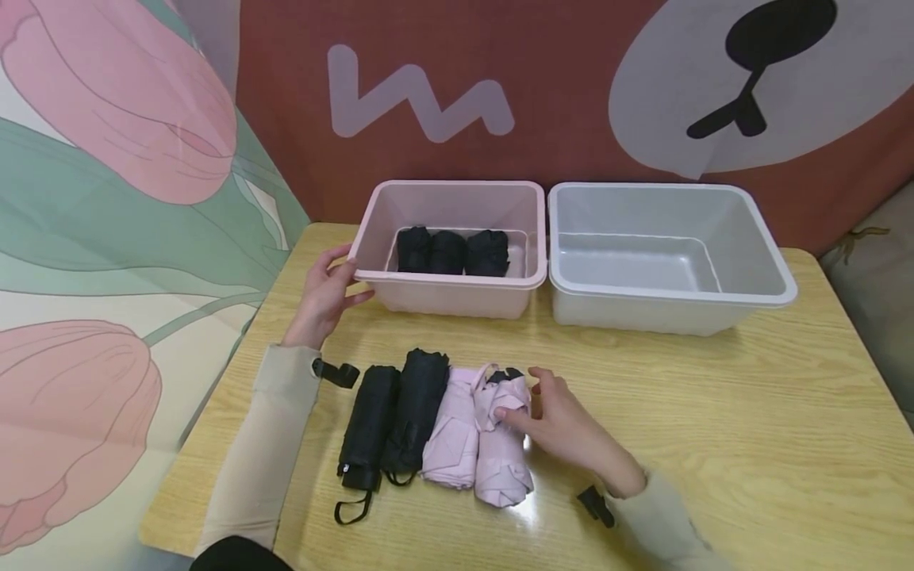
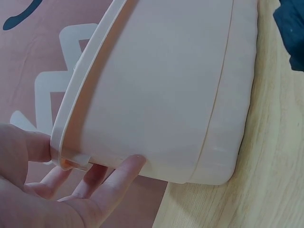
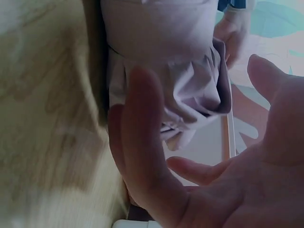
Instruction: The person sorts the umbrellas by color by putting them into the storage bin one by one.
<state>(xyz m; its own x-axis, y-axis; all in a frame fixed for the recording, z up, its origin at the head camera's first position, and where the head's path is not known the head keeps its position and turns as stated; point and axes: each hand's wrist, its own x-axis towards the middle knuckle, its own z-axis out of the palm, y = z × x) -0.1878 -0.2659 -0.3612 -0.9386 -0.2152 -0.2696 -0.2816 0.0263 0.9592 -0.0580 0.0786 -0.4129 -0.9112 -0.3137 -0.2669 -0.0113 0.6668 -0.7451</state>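
Observation:
My left hand holds the left corner of a pink plastic bin, fingers and thumb against its rim and wall. My right hand is spread around the upper end of the rightmost pink folded umbrella; in the right wrist view its fingers lie close beside the fabric and the thumb stands apart. Left of it lie another pink folded umbrella and two black folded umbrellas, one beside the other, which has a wrist strap. Three black bundles lie inside the pink bin.
A whitish-grey bin stands right of the pink one, their rims nearly touching. Both stand at the back of the wooden table, in front of a brown printed cloth. A floral cloth hangs at the left.

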